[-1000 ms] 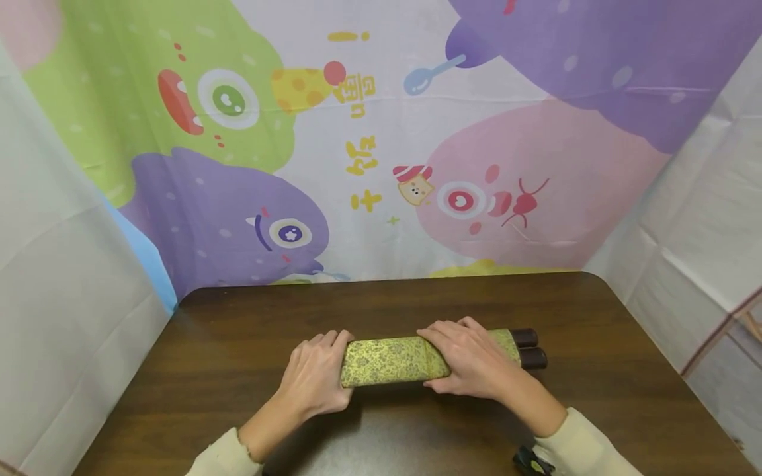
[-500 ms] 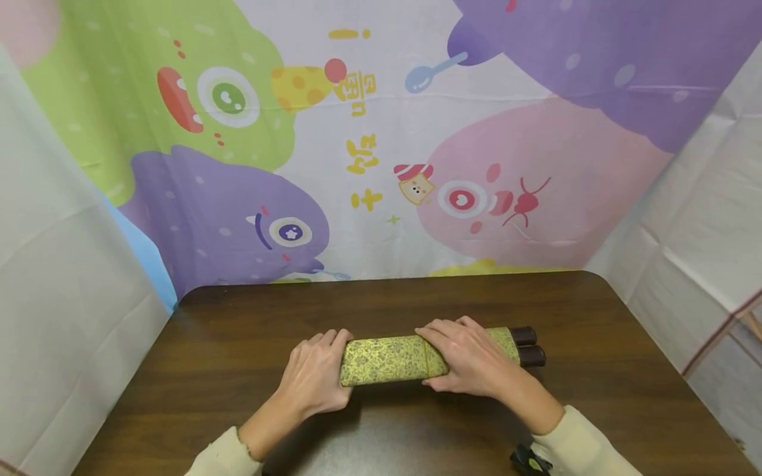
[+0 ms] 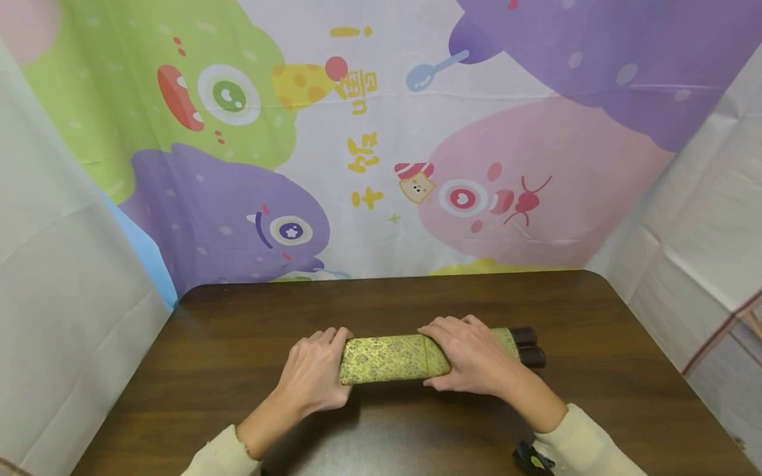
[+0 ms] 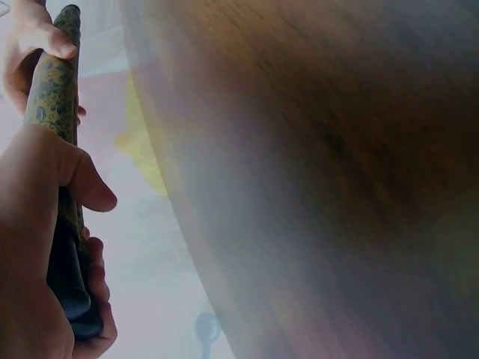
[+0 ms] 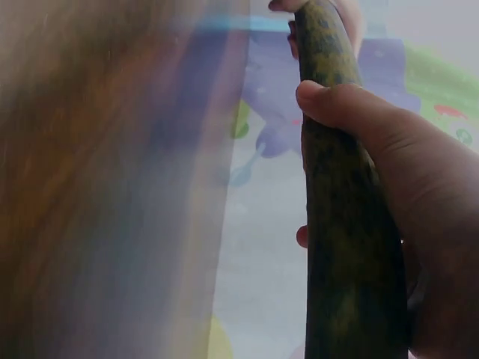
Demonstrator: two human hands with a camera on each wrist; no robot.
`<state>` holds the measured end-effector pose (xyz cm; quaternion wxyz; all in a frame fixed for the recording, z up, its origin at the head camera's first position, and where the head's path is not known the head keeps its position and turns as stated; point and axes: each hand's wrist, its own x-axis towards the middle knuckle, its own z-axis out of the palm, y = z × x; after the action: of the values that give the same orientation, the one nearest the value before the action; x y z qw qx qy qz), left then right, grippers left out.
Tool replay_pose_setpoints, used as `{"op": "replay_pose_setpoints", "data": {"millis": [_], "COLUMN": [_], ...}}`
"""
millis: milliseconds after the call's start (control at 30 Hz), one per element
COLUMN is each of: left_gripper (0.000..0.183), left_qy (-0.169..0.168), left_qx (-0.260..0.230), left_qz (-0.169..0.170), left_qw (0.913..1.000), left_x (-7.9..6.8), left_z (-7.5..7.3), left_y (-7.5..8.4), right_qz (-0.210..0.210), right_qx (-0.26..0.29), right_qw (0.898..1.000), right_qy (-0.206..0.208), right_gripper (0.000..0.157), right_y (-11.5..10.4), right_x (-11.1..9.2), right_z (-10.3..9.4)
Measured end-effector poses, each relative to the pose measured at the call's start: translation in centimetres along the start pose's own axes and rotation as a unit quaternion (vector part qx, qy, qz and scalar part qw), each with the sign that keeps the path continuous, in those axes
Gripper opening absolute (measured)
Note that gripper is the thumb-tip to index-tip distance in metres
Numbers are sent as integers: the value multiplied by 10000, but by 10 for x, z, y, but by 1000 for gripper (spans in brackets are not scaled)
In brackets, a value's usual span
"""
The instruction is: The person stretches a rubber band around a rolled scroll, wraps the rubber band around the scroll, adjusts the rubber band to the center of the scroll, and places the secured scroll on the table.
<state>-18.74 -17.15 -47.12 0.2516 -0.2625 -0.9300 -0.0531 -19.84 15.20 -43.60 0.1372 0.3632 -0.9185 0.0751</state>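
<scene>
A long yellow-green roll with a floral pattern lies sideways between my hands, just above or on the table. It looks like a rolled scroll, with a seam across its face. My left hand grips its left end. Around the roll further right my right hand curls, its thumb on the near side. Two dark rounded rod ends stick out past the right hand. In the left wrist view, similar dark ends show inside the left hand. The palms hide parts of the roll.
The dark brown wooden table has rounded far corners. A cartoon-printed curtain hangs behind it, with pale cloth on both sides. A small black device sits by the right cuff.
</scene>
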Motion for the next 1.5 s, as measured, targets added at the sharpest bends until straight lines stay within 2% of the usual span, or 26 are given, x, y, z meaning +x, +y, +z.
{"op": "replay_pose_setpoints", "data": {"millis": [333,567,767,1133,1500], "left_gripper": [63,66,63,61,62], "left_qy": [122,-7,58,60,37], "left_qx": [53,140,10,-39,-78], "left_qz": [84,-55,15,7,16], "left_qw": [9999,9999,10000,10000,10000], "left_x": [3,1,4,3,2], "left_z": [1,0,1,2,1], "left_y": [2,-3,1,4,5], "right_qz": [-73,195,9,24,-102], "right_qx": [-120,-101,-179,-304,-475], "right_qw": [9999,9998,9998,9992,9986], "right_qy": [12,-29,-46,-250,-229], "right_gripper": [82,85,83,84,85], "right_y": [-4,3,1,-9,-13], "right_x": [3,-1,3,8,11], "right_z": [1,-1,0,0,3]}}
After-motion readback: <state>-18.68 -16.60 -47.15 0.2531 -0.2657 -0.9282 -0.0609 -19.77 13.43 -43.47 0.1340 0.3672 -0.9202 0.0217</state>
